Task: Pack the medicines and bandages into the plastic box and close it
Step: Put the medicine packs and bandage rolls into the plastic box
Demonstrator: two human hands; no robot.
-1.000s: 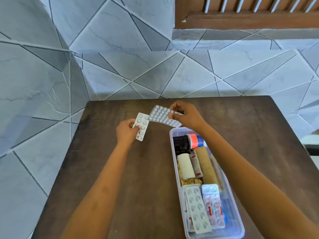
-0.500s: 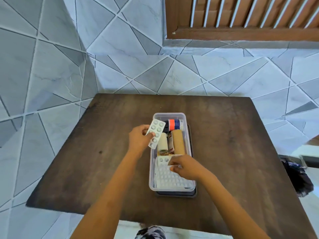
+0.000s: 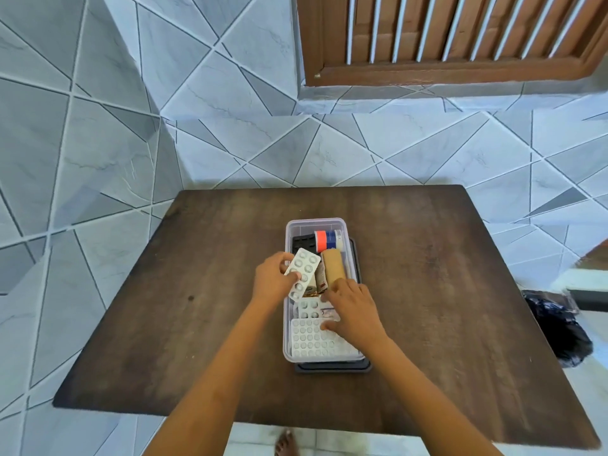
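A clear plastic box [image 3: 316,223] stands open in the middle of the dark wooden table [image 3: 197,317], on top of its dark lid [image 3: 332,367]. Inside lie a tan bandage roll [image 3: 333,266], an orange-and-blue tube [image 3: 327,240], a black strip and several pill strips. A large white blister sheet [image 3: 312,340] lies flat at the box's near end. My left hand [image 3: 271,279] pinches a small white blister strip [image 3: 302,273] over the box's left side. My right hand [image 3: 353,312] rests inside the box, fingertips on the packed items and thumb on the large sheet.
The table stands against a grey tiled wall with a brown wooden shutter [image 3: 454,34] above. A dark bag [image 3: 559,327] lies on the floor to the right. A bare foot [image 3: 286,444] shows below the table's near edge.
My right hand carried the large blister sheet into the box and laid it at the near end. My left hand brought the small strip over the box. The camera pulled back.
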